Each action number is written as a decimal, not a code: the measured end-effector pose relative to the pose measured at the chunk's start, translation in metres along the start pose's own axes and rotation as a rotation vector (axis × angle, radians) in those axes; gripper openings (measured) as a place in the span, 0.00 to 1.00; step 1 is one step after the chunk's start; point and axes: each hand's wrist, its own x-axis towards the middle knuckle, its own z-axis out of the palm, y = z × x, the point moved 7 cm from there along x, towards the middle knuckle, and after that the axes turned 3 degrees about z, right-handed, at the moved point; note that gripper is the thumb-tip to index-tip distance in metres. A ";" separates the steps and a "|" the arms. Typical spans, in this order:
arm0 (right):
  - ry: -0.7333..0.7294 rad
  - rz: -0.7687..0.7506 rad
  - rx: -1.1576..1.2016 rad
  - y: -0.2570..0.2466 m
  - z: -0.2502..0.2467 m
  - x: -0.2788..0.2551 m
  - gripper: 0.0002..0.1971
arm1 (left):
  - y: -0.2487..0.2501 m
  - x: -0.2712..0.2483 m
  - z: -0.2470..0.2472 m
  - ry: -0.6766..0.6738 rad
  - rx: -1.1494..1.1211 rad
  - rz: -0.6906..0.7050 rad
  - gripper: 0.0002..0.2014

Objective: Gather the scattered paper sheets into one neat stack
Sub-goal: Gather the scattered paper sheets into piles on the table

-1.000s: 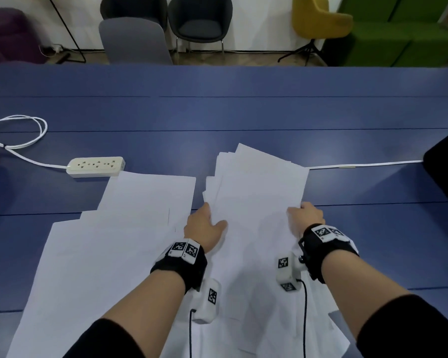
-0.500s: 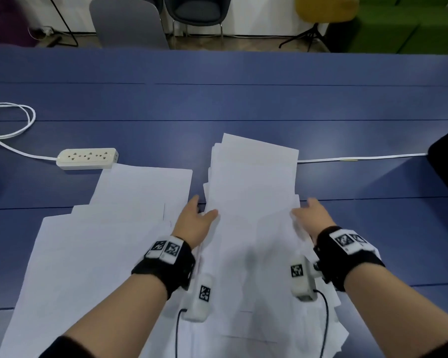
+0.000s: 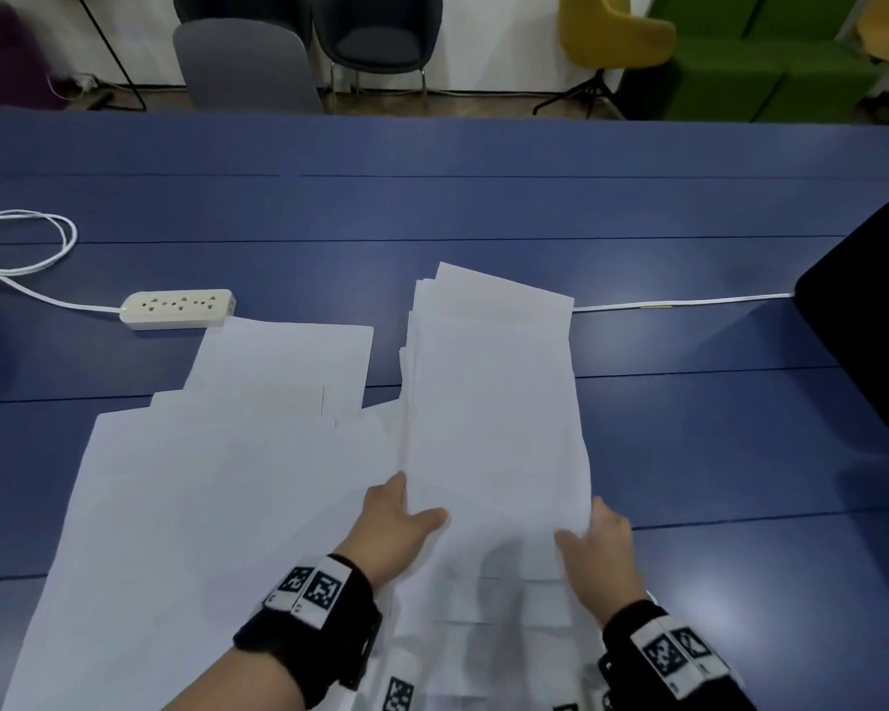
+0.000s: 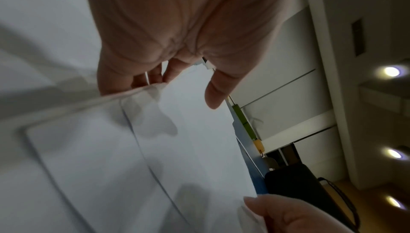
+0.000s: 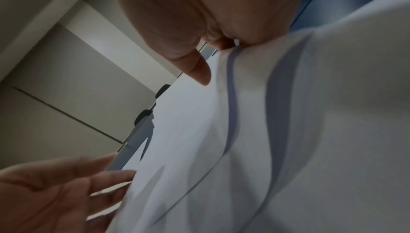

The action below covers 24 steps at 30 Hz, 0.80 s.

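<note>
The near end of the gathered sheets is cut off by the lower frame edge in the head view, and both forearms cover part of it. The left hand's fingers pass under the left edge of these sheets and are hidden there; only the thumb lies on top. The left wrist view confirms this: fingers beneath the paper edge, thumb above, so the hand grips the sheets. The right hand stands at the right edge with its thumb on top of the paper; the right wrist view shows its fingers tucked behind the curled paper edge, so it holds that side too. The exact number of sheets cannot be made out. Both wrist views are blurred.

The gathered sheets lie lengthwise on the blue table, centre right, their far corners fanned and not squared. More loose sheets lie overlapped to the left, touching the gathered group.

A white power strip sits just beyond the loose sheets, its cable looped at the far left. A thin white cord runs from behind the gathered sheets to a dark object cut off at the right edge. Chairs stand beyond the table.

The wrist bands carry black-and-white square code markers; no readable writing is visible.
</note>
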 end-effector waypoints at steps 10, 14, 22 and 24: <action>0.054 0.110 -0.158 -0.013 -0.024 0.036 0.19 | -0.028 -0.035 -0.105 0.531 0.283 -0.169 0.35; 0.043 0.132 -0.208 -0.051 -0.014 0.048 0.25 | -0.064 -0.062 -0.175 0.789 0.182 -0.429 0.38; -0.048 0.200 -0.267 -0.074 0.010 0.055 0.37 | -0.066 -0.035 -0.166 0.587 -0.148 -0.273 0.40; -0.054 0.224 -0.253 -0.073 0.008 0.056 0.37 | -0.062 -0.032 -0.163 0.504 -0.155 -0.246 0.36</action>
